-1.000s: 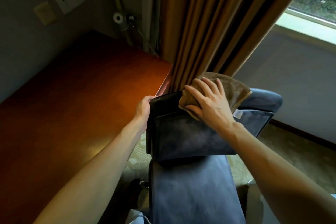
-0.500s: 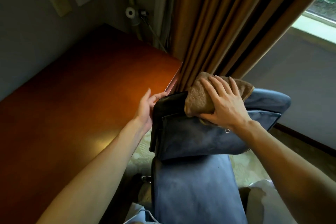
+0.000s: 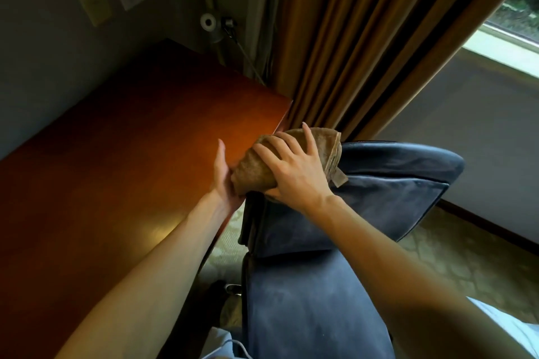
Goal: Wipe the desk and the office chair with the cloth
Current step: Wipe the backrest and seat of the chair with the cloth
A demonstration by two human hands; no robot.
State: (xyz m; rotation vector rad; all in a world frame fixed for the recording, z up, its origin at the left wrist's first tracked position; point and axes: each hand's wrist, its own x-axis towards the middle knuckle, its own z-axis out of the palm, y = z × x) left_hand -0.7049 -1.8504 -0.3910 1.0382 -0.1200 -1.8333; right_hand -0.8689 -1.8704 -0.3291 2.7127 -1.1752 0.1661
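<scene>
Seen from the head camera, the brown bunched terry cloth (image 3: pixel 261 167) now sits at the top left corner of the dark blue upholstered office chair (image 3: pixel 379 198). A second ago it was nearer the middle of the chair's top edge. The right hand (image 3: pixel 294 173) grips it, fingers draped over and thumb tucked beneath. The left hand (image 3: pixel 223 178), which was clasping that corner of the chair, has let go and lies open, its flat palm against the cloth's end. The glossy red-brown wooden desk (image 3: pixel 116 169) stands left of the chair. I'd judge the pass along the chair top is finished and the cloth is about to be regathered or passed between hands.
</scene>
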